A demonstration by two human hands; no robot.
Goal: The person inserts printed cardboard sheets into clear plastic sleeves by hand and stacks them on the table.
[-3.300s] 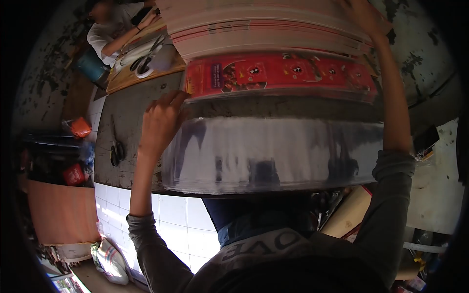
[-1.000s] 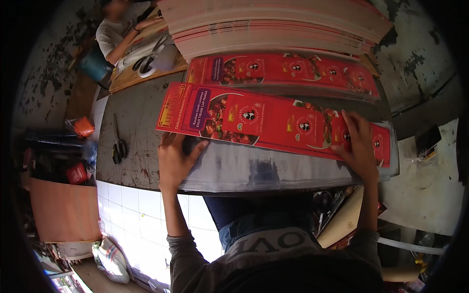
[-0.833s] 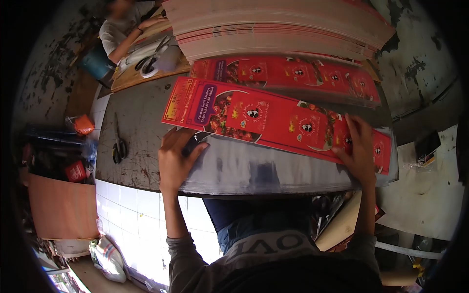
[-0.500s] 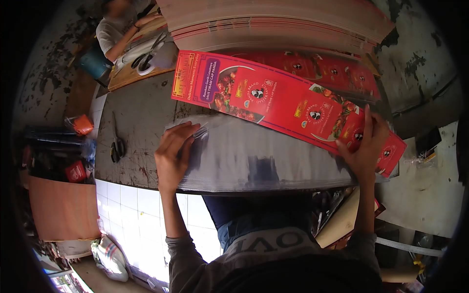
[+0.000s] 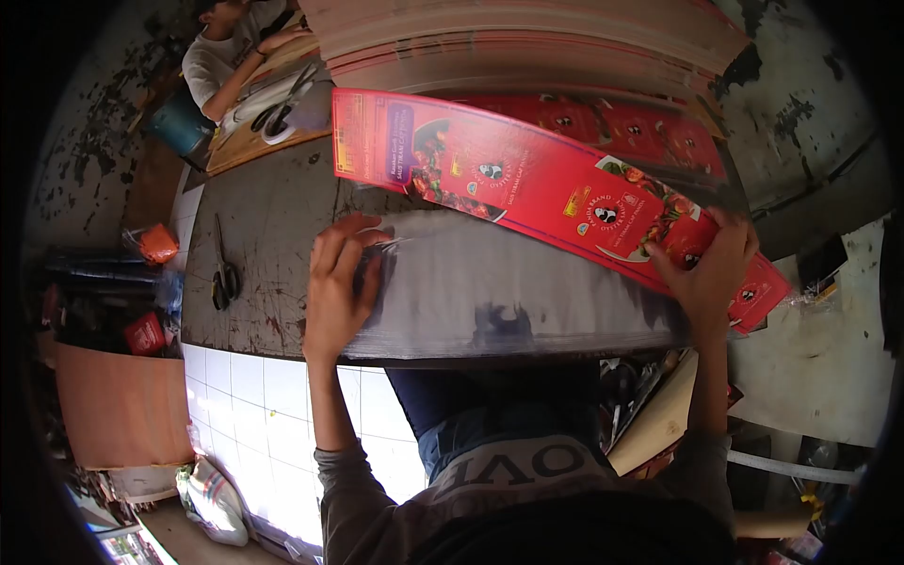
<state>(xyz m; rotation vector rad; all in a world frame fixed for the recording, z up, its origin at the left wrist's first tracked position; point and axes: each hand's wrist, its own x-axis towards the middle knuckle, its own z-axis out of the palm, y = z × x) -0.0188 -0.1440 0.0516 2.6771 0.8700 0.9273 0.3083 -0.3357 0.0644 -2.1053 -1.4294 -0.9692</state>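
My right hand point(image 5: 708, 268) grips the right end of a long red printed cardboard strip point(image 5: 556, 209), thumb on its front. The strip slants across the work, its left end higher and farther off, and bows slightly. Beneath it lies a stack of clear, greyish plastic sleeves point(image 5: 443, 297) along the table's near edge. At the stack's left end, my left hand point(image 5: 341, 282) has its fingers curled and pinched on the upper corner of the top plastic sleeve. The fingertips are partly hidden, and how far the strip overlaps the plastic opening I cannot tell.
More red printed strips point(image 5: 612, 132) lie behind, before a tall stack of cardboard point(image 5: 527, 52). Black scissors point(image 5: 224, 278) rest on the worn table point(image 5: 268, 212) at left. A co-worker point(image 5: 221, 66) sits far left by a board with another pair of scissors point(image 5: 278, 118).
The red strip has tilted and bowed, its left end shifting slightly away from me and its face catching more light. My left hand stays at the sleeve's corner with its fingers a little more curled.
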